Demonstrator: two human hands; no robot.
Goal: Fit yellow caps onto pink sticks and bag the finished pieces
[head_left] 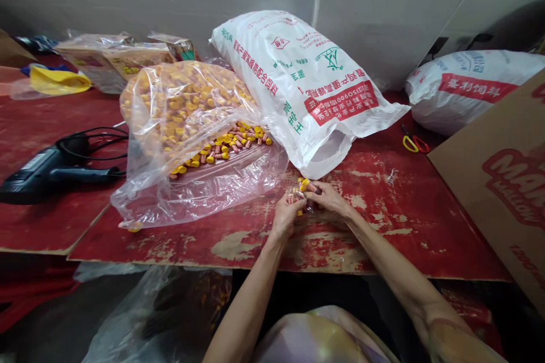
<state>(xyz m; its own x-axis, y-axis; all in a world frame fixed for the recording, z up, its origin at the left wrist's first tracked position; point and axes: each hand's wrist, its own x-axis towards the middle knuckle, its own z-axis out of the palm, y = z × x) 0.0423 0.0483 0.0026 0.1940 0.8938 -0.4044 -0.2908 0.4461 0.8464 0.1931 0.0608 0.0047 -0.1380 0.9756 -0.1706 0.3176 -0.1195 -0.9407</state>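
Note:
My left hand (288,213) is closed on a small clear bag (293,197) with small yellow-capped tubes in it, just above the red table. Pinched in my right hand (330,198) is one yellow-capped tube (310,185) with a patterned body, beside the bag's mouth; whether it touches the bag I cannot tell. Many more such tubes fill a large clear plastic bag (187,96), lying on its side with its mouth toward me, and some spill loose near its opening (225,146). Behind my hands leans a full white woven sack (272,62) printed in red and green.
A dark heat gun (55,167) with its cable lies at the left. Packed bags (136,59) and a yellow item (59,80) stand behind it. At the right are scissors (415,142), a second white sack (464,88) and a cardboard box (502,181). The table's front edge (366,273) is near me.

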